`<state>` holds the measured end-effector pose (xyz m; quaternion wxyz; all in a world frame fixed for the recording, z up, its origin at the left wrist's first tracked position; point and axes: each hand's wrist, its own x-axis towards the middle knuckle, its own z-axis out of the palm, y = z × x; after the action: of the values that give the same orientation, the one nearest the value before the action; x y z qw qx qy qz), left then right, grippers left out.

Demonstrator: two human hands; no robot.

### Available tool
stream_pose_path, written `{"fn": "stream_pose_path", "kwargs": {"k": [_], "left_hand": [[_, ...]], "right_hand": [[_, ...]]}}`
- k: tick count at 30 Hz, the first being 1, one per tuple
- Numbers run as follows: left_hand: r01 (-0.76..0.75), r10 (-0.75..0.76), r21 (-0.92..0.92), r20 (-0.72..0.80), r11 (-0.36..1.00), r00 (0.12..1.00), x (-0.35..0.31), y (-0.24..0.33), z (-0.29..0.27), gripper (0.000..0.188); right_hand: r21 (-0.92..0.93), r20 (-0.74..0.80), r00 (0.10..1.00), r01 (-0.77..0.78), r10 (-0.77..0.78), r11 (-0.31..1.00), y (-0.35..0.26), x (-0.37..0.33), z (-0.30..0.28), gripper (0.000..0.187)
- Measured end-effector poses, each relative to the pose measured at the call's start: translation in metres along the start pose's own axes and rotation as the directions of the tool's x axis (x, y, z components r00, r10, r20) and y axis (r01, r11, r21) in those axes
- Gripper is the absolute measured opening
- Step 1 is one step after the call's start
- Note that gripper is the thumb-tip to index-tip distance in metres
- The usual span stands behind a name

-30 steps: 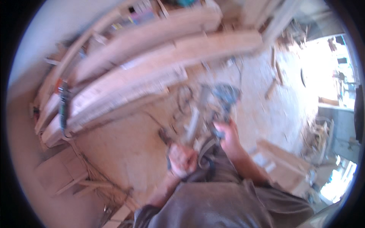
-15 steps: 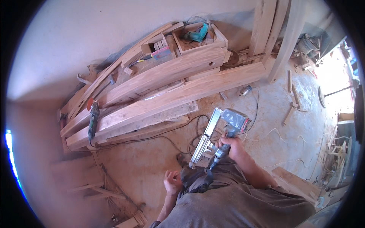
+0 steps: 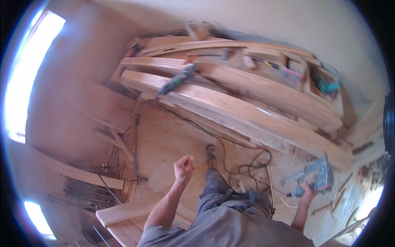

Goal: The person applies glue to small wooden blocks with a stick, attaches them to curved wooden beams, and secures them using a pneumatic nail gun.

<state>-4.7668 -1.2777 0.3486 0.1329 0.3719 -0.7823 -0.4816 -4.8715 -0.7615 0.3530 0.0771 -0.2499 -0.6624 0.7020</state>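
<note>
My right hand (image 3: 307, 190) is wrapped round the handle of a grey nail gun (image 3: 325, 177) with a long silver magazine, held out to the right above the floor. My left hand (image 3: 184, 168) is raised in front of me with its fingers curled in, and nothing shows in it. Beyond the hands, a long planed timber beam (image 3: 230, 105) lies across the work area, with a second beam (image 3: 271, 90) behind it. An angle grinder (image 3: 177, 80) with an orange disc rests on the beams at their left part.
A wooden tray (image 3: 338, 103) holding a teal power tool (image 3: 327, 85) stands at the far right. Black cable (image 3: 259, 158) coils on the floor near my foot. Boards (image 3: 123, 212) lie at lower left. A bright window (image 3: 29, 78) is at left.
My view has swung to the left, bringing the window and lower-left boards in. The nail gun has moved away from my body, out to the right. My left hand stays curled.
</note>
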Motion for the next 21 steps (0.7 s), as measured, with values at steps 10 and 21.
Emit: {"fn": "stream_pose_path", "kwargs": {"k": [10,21], "left_hand": [[-0.405,0.399,-0.074,-0.075,0.912,0.914,0.357,0.05,-0.128,0.05],[-0.169,0.106,-0.388,-0.178,0.906,0.978,0.479,-0.088,-0.3,0.006]], "right_hand": [[-0.065,-0.082,0.988,0.123,-0.128,0.99,0.023,-0.17,0.22,0.026],[-0.201,0.148,0.984,0.131,-0.102,0.971,0.045,-0.228,0.43,0.014]]}}
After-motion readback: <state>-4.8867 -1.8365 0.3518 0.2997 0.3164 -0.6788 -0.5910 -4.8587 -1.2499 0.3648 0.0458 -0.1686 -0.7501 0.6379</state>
